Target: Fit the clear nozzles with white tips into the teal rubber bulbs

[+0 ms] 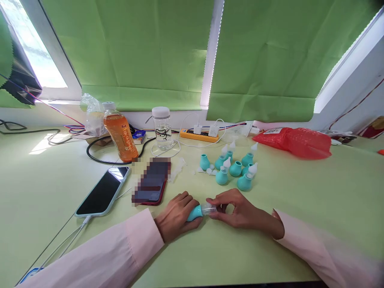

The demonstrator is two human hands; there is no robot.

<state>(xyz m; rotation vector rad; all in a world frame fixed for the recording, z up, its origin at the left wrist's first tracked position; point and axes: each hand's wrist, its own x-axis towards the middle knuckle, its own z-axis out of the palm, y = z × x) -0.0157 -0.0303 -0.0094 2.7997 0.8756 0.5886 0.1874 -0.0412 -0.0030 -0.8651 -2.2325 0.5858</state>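
My left hand is wrapped round a teal rubber bulb, whose neck points to the right. A clear plastic tube-like piece meets that neck, and the thumb and fingers of my right hand pinch its other end. Whether the clear piece sits inside or over the neck, I cannot tell. Beyond my right hand stand several more teal bulbs, some bearing translucent white nozzle tips, some with bare openings. Small white plastic parts lie beside them on the left.
On the left lie a light-cased phone with a cable and a red-cased phone. Behind them stand an orange drink bottle and a clear jar. A yellow power strip and a red plastic bag lie at the back of the table.
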